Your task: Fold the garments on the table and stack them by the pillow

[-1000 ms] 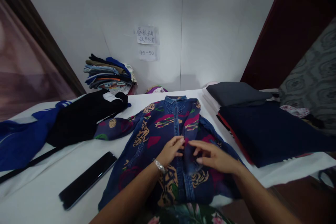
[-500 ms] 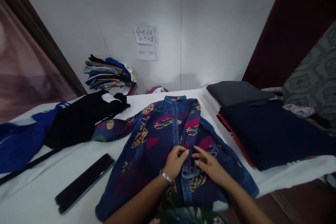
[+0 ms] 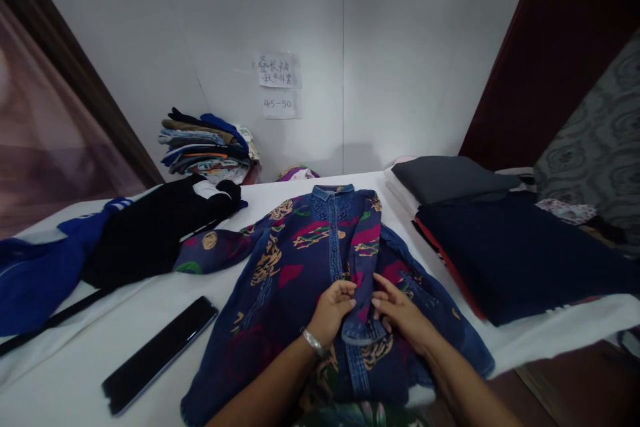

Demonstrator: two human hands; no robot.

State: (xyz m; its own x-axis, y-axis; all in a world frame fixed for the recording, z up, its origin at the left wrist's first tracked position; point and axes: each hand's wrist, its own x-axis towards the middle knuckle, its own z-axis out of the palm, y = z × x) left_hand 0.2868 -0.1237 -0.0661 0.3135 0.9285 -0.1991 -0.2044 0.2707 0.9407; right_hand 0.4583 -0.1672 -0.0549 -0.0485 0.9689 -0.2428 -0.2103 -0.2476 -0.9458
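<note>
One shirt (image 3: 320, 280), one phone (image 3: 160, 353), two hands

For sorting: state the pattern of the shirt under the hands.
Dark blue shirt with magenta, gold, green motifs; head view.

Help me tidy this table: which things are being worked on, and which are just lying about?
In hand: patterned shirt, its button placket, pinched by left hand and right hand.

Lying about: phone, black garment, blue garment, folded stack, navy pile.

Shirt (image 3: 300, 267): dark blue denim, printed with magenta, gold and green motifs. Garment (image 3: 150, 230) left of it: black. Jacket (image 3: 35, 273): royal blue, white stripes. Phone (image 3: 160, 353): glossy black. Table cover (image 3: 75, 373): white.
</note>
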